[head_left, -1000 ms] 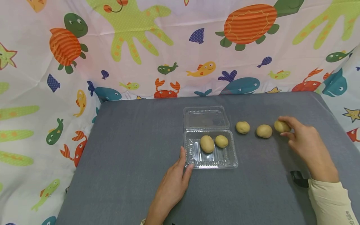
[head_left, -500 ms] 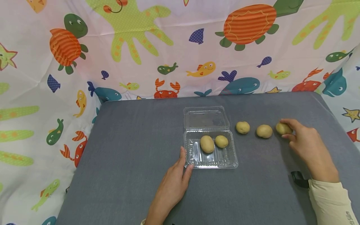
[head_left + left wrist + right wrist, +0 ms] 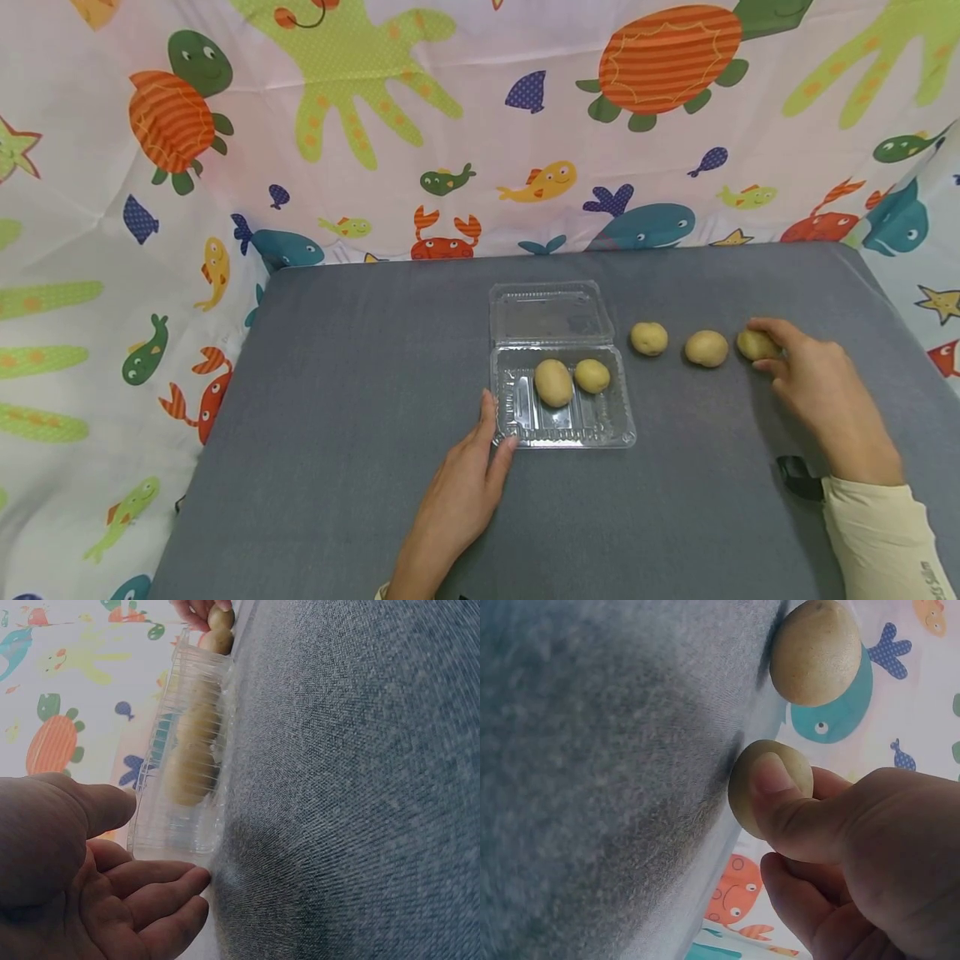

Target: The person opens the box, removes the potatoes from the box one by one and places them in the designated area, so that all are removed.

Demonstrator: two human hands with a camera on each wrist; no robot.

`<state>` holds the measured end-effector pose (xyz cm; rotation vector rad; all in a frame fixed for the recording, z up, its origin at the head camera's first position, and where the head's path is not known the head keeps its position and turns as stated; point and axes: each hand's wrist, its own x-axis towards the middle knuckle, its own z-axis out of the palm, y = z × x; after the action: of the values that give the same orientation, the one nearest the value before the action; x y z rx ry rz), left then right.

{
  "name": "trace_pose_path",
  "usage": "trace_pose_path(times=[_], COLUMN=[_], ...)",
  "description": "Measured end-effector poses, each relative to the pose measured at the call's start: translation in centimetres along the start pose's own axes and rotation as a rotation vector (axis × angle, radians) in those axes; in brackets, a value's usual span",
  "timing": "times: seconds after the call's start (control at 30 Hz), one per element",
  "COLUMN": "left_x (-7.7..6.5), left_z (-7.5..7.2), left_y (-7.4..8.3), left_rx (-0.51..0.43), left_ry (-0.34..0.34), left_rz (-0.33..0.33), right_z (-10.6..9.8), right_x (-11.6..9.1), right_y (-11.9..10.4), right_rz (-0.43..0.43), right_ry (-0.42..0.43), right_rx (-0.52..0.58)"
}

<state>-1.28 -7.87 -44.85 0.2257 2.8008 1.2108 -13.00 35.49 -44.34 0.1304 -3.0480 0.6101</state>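
Observation:
On the grey cloth lies a clear plastic clamshell container (image 3: 525, 425), its lid (image 3: 551, 312) folded back. Inside are a larger potato (image 3: 553, 383) and a smaller potato (image 3: 592, 377). My left hand (image 3: 459, 483) touches the container's front left corner with fairly straight fingers; the left wrist view shows the thumb (image 3: 112, 808) at the rim. At the right, my right hand (image 3: 821, 392) pinches a potato (image 3: 748, 802) between thumb and fingers, close over the cloth. Two loose potatoes, one nearer the container (image 3: 648, 339) and one in the middle (image 3: 706, 348), sit to its left.
A grey cloth (image 3: 337, 433) covers the table. Behind and along both sides hangs a white curtain (image 3: 360, 200) printed with sea animals. A dark strap (image 3: 798, 479) shows by the right wrist, below a cream sleeve (image 3: 873, 533).
My right hand and its potato have shifted slightly right and toward me, widening the gap to the middle potato. My left hand and the container have stayed in place.

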Motion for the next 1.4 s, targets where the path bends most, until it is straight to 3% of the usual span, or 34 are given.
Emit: trace_pose_path(times=[0.43,0.77,1.13,1.4], left_x=[0.0,0.2,0.4,0.1], left_z=[-0.1,-0.4,-0.5,-0.5], left_y=[-0.1,0.1,0.1,0.1], left_rx=[0.018,0.031,0.022,0.023], left_ry=[-0.019,-0.035,-0.029,-0.036], left_rz=[-0.017,-0.010,-0.002,-0.023], right_z=[-0.4,-2.3,-3.2,-1.1], right_x=[-0.1,-0.5,-1.8,-3.0], right_y=[-0.3,-2.5,-9.5,-13.7], right_rz=[0.001,0.033,-0.143,-0.361], right_ry=[-0.012,0.004,0.053,0.120], right_rx=[-0.027,-0.066,0.064,0.156])
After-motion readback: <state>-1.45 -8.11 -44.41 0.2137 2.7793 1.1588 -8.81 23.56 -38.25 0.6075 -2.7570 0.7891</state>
